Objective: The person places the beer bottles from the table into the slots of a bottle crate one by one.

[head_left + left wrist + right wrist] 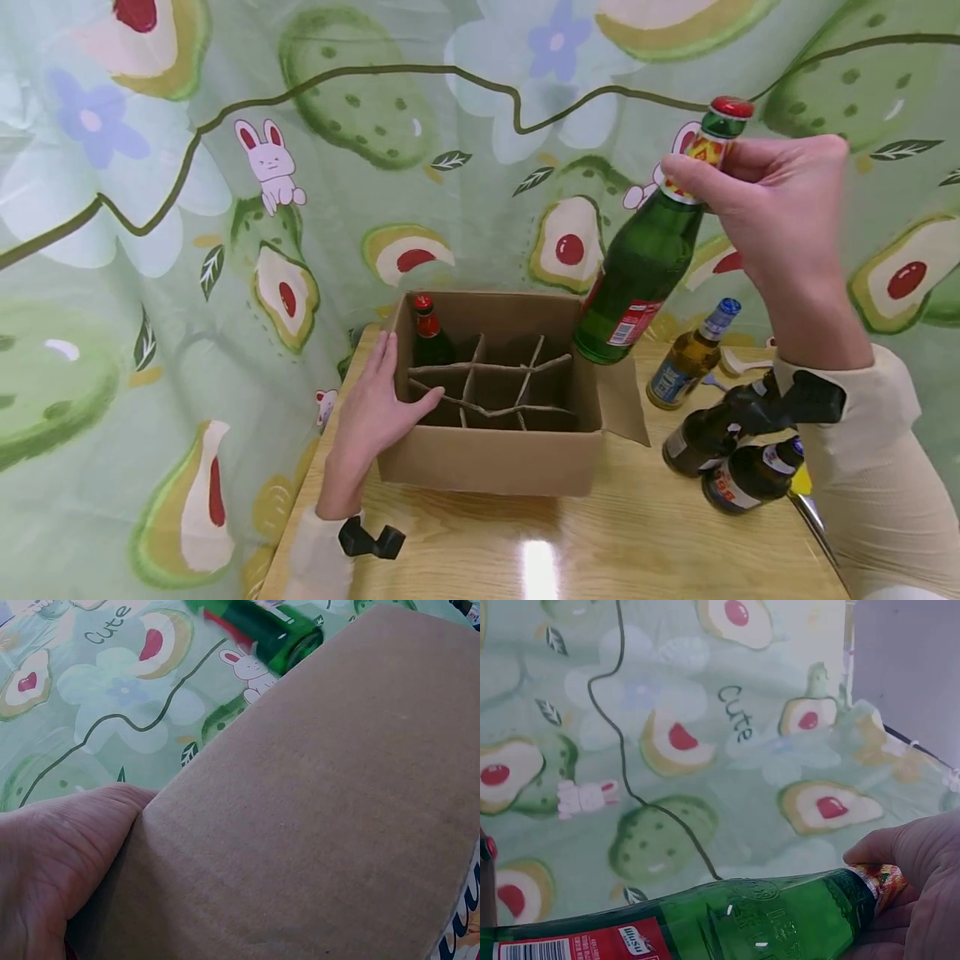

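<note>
My right hand point(787, 200) holds a green glass bottle point(645, 258) by its labelled neck, tilted, above the right end of a cardboard box point(491, 462). The bottle has a red cap and a red label with a barcode, seen closely in the right wrist view. My left hand point(382, 408) grips the box at its front left corner, thumb over the rim and fingers along the left side. Cardboard dividers point(487, 410) split the box into several compartments. Another red-capped green bottle point(431, 333) stands in the back left compartment.
Right of the box, an amber bottle point(686, 358) with a blue label and two dark brown bottles point(738, 483) stand on the wooden table point(450, 542). A box flap point(624, 404) juts out on the right. Behind hangs an avocado-patterned cloth point(480, 192).
</note>
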Demonstrator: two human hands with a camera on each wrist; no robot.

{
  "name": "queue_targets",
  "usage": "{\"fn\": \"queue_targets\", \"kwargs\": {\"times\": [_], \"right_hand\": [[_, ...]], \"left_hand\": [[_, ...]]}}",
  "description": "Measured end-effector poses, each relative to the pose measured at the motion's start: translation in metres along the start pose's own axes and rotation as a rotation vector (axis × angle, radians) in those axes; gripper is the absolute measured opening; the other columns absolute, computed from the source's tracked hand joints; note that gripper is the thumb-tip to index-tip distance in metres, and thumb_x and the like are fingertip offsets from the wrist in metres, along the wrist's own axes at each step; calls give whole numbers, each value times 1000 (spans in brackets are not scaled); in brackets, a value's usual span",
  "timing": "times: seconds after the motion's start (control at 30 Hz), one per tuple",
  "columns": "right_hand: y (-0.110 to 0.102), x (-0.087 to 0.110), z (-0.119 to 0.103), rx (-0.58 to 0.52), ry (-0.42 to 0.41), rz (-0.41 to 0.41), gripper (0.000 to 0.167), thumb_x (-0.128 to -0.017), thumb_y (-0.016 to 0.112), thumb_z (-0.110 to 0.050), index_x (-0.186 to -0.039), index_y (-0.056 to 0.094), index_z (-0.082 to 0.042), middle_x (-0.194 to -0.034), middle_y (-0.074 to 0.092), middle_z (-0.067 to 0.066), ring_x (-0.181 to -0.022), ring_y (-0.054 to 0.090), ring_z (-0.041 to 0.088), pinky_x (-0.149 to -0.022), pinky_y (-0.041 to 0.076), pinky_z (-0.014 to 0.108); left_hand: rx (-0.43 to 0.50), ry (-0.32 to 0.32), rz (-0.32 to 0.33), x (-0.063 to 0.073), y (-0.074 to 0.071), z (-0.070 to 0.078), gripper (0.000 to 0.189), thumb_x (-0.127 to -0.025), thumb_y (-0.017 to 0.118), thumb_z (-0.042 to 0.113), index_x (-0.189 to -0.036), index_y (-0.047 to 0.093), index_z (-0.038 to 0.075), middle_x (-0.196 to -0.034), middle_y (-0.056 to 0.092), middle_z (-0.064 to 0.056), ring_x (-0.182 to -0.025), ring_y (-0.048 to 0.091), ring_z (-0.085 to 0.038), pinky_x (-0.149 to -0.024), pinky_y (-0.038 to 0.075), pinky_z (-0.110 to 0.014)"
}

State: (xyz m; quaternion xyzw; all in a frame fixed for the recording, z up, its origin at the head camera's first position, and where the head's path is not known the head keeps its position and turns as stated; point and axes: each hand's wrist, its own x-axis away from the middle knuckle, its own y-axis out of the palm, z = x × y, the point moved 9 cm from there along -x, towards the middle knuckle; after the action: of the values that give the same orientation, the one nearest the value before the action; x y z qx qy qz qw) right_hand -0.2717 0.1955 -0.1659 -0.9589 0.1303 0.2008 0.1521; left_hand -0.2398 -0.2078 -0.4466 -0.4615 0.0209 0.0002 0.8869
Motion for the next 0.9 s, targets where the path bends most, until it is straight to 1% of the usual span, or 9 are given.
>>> {"fn": "queue_targets", "kwargs": {"times": [0.13,0.23,0.3,0.4,0.5,0.6,0.67,0.8,0.9], "right_hand": [[39,-7,6,-51,-51,-50,27,-84,90,-27,-98,85,-4,-80,79,-8,-72,64,10,-63,47,22],[70,-3,18,-42,-85,-81,26,-85,89,-29,-94,86,-5,-77,77,-9,-65,63,11,-55,42,24],[91,1,28,-42,-103,-103,27,-86,88,-31,-92,85,-5,-77,77,-7,-62,62,13,-52,41,24],[119,8,45,-35,-161,-117,28,-88,87,-32,-87,84,-4,-75,77,0,-57,55,13,-48,35,25],[143,11,60,-14,-224,-124,29,-88,86,-31,-80,82,-5,-69,73,6,-53,48,13,-46,30,24],[163,13,74,3,-250,-145,29,-89,86,-30,-75,80,-5,-65,71,7,-51,46,11,-45,27,23],[173,15,81,18,-262,-165,29,-89,86,-29,-74,79,-4,-63,69,6,-50,45,11,-45,26,23],[190,16,91,51,-277,-209,27,-90,85,-27,-77,79,-3,-60,67,6,-46,42,11,-44,28,24],[199,16,100,71,-259,-227,26,-89,86,-26,-81,81,-2,-60,66,7,-45,40,10,-43,29,24]], "left_hand": [[-3,-1,-3,0,2,1,115,-88,68,70,-169,8,15,-176,7,-7,-158,23,-39,-117,36,-62],[-5,-4,-8,-1,3,1,115,-88,69,69,-169,8,15,-176,7,-7,-158,23,-39,-117,36,-62],[-5,-5,-12,-1,3,2,115,-88,69,69,-169,8,15,-176,7,-6,-158,23,-38,-117,36,-61],[-1,-7,-12,-2,4,2,115,-88,68,70,-170,8,16,-177,6,-4,-158,24,-38,-117,37,-61],[5,-7,-7,-3,3,1,115,-87,68,70,-170,8,17,-177,5,-3,-157,25,-38,-117,37,-62],[8,-4,-1,-3,3,1,115,-87,69,69,-170,9,17,-176,7,-5,-157,25,-39,-117,36,-63],[6,-2,1,-2,2,1,115,-87,69,69,-170,10,16,-176,8,-6,-156,26,-40,-116,36,-64],[3,1,5,-1,1,-1,115,-87,69,70,-170,10,16,-176,9,-7,-156,28,-41,-116,37,-64],[7,-4,13,-1,-1,-2,115,-87,68,70,-170,10,17,-176,8,-5,-156,27,-40,-117,36,-64]]}}
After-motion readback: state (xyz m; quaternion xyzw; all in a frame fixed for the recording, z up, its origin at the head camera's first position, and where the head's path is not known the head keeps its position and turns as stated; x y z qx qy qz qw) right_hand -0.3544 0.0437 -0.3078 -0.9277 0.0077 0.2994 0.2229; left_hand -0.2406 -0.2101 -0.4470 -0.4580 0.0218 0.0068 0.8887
